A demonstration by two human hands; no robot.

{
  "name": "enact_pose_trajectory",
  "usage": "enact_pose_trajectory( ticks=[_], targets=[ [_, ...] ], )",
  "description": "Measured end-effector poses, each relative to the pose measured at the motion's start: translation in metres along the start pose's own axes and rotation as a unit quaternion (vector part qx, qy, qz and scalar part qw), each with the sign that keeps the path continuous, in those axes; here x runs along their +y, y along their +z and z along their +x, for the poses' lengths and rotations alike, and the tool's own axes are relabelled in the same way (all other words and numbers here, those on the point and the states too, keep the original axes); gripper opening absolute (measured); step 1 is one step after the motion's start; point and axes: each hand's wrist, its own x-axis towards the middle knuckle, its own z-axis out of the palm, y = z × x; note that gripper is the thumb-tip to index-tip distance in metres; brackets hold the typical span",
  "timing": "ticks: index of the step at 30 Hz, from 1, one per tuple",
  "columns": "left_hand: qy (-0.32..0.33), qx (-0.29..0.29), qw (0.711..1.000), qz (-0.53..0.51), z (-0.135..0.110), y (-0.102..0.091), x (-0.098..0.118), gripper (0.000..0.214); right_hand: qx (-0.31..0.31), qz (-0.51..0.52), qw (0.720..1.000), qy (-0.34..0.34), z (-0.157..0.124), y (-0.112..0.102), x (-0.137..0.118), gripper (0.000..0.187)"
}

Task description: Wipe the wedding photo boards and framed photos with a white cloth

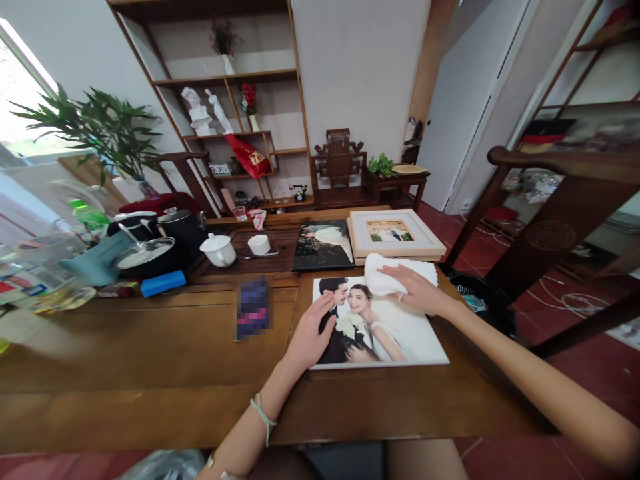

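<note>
A wedding photo panel (420, 333) lies flat on the wooden table in front of me, picturing a couple with a white bouquet. My left hand (313, 330) rests over its left side, fingers stretched out and thumb apart, holding nothing. At the panel's upper right, my right hand (413, 288) holds a folded white cloth (377, 277) down against the surface, fingers laid over it. The cloth hides that corner. Just behind are a dark photo panel (313, 248) and a white-framed picture (360, 230).
A blurred-out dark item (253, 308) lies left of the panel. Farther back are a white lidded cup (219, 250), a small white bowl (259, 245), a black kettle (183, 230) and a blue box (163, 283). A wooden chair (555, 227) stands at the right.
</note>
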Motion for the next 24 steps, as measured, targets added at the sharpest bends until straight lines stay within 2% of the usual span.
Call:
enact_pose_trajectory(
  ticks=[3, 7, 11, 15, 18, 24],
  targets=[
    [-0.003, 0.001, 1.000, 0.003, 0.000, 0.000, -0.001, 0.040, 0.001, -0.013, 1.000, -0.023, -0.014, 0.002, -0.010, 0.068],
    [-0.004, 0.008, 1.000, -0.001, 0.000, 0.002, -0.002, 0.040, -0.021, 0.004, 0.997, -0.070, -0.048, 0.002, -0.044, 0.071],
    [0.000, 0.015, 1.000, -0.008, 0.000, 0.003, -0.002, 0.039, -0.069, 0.034, 0.991, -0.107, -0.080, -0.004, -0.086, 0.084],
    [-0.002, 0.012, 1.000, -0.010, 0.001, 0.002, -0.002, 0.039, -0.122, 0.067, 0.982, -0.130, -0.087, -0.010, -0.112, 0.091],
    [0.001, 0.009, 1.000, -0.008, 0.000, 0.002, -0.003, 0.040, -0.123, 0.083, 0.982, -0.115, -0.073, -0.011, -0.104, 0.083],
    [-0.005, 0.002, 1.000, -0.004, -0.001, 0.002, -0.005, 0.040, -0.057, 0.065, 0.994, -0.065, -0.024, 0.000, -0.040, 0.066]
  ],
)
